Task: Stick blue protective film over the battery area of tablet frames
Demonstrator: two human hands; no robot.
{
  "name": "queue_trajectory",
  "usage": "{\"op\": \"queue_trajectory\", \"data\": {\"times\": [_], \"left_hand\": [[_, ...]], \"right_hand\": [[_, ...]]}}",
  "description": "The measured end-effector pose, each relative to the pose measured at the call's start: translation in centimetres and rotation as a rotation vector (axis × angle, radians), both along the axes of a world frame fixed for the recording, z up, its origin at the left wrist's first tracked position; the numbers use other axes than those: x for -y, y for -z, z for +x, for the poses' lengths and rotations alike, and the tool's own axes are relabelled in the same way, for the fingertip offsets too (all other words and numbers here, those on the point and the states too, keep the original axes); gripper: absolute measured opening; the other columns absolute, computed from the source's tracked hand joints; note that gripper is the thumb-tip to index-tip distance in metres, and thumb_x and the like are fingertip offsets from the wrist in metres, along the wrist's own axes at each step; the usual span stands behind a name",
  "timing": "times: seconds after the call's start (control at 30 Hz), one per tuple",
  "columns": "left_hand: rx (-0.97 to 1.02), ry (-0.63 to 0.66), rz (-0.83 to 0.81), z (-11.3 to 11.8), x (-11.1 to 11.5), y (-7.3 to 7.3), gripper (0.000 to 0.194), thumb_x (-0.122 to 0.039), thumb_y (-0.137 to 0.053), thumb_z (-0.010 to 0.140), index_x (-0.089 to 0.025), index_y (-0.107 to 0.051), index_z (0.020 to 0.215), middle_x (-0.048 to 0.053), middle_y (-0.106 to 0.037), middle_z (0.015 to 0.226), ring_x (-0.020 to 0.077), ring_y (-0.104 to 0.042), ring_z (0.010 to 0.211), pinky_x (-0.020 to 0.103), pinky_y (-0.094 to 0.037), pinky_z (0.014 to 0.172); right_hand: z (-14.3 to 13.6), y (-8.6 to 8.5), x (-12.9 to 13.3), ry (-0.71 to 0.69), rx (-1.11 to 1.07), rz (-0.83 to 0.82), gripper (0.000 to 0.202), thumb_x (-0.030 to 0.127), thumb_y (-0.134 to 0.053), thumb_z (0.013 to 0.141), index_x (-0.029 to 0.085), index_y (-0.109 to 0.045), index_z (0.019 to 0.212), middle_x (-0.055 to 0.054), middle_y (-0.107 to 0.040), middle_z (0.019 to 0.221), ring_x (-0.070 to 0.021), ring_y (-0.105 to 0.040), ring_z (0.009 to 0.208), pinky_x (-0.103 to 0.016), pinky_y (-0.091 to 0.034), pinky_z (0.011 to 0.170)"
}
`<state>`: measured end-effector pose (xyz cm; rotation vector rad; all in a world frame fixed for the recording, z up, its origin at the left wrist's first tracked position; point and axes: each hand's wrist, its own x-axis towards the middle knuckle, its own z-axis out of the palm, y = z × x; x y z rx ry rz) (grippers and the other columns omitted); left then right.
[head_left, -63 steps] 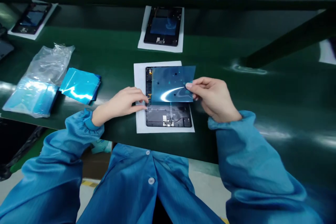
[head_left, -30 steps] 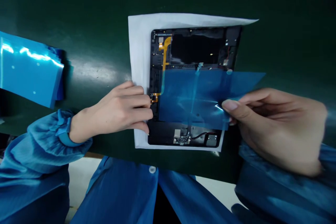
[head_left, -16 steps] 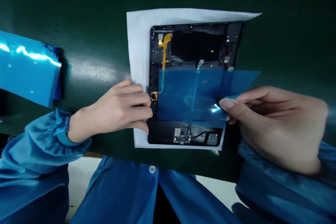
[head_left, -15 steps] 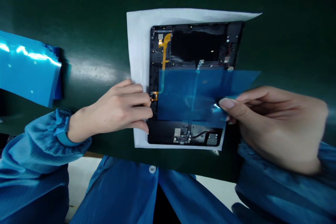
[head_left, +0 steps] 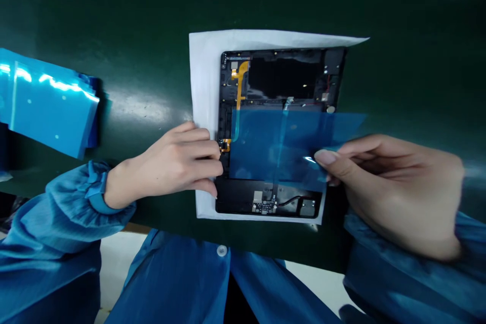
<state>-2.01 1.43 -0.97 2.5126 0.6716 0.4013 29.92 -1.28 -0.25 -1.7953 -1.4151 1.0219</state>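
film pinched in right hand could skew if left hand, loosely curled against tablet, lets it slide.

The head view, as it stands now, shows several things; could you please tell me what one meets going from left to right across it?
Stack of blue sheets, left hand, open black device, right hand.
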Motion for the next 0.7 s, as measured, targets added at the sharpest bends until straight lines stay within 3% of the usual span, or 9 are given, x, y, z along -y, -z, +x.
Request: {"op": "queue_trajectory", "data": {"times": [0.3, 0.5, 0.7], "left_hand": [[0.017, 0.003, 0.035, 0.00, 0.13, 0.00, 0.036, -0.054, -0.061, 0.103, -0.022, -0.072, 0.089, 0.002, -0.073, 0.091, 0.0174, -0.060, 0.081, 0.034, -0.037, 0.072], [-0.031, 0.001, 0.010, -0.01, 0.19, -0.08, 0.041, -0.057, -0.056, 0.104, -0.022, -0.071, 0.088, 0.002, -0.073, 0.090, 0.0177, -0.059, 0.081, 0.034, -0.035, 0.074], [0.041, 0.000, 0.048, -0.03, 0.26, 0.10, 0.035, -0.052, -0.064, 0.101, -0.020, -0.072, 0.089, 0.003, -0.071, 0.089, 0.0182, -0.059, 0.080, 0.034, -0.036, 0.073]], "right_hand": [[0.34, 0.41, 0.09, -0.010, -0.011, 0.003, 0.013, 0.025, -0.091, 0.073, 0.025, -0.078, 0.076, 0.002, -0.066, 0.056, -0.0144, -0.059, 0.043, -0.028, -0.056, 0.045], [0.26, 0.29, 0.03, -0.010, -0.001, 0.001, 0.012, 0.026, -0.090, 0.073, 0.025, -0.078, 0.076, 0.001, -0.066, 0.056, -0.0142, -0.059, 0.042, -0.027, -0.054, 0.044], [0.07, 0.10, -0.09, 0.005, -0.004, -0.030, 0.015, 0.031, -0.091, 0.072, 0.024, -0.079, 0.076, 0.002, -0.066, 0.056, -0.0123, -0.058, 0.044, -0.025, -0.056, 0.047]]}}
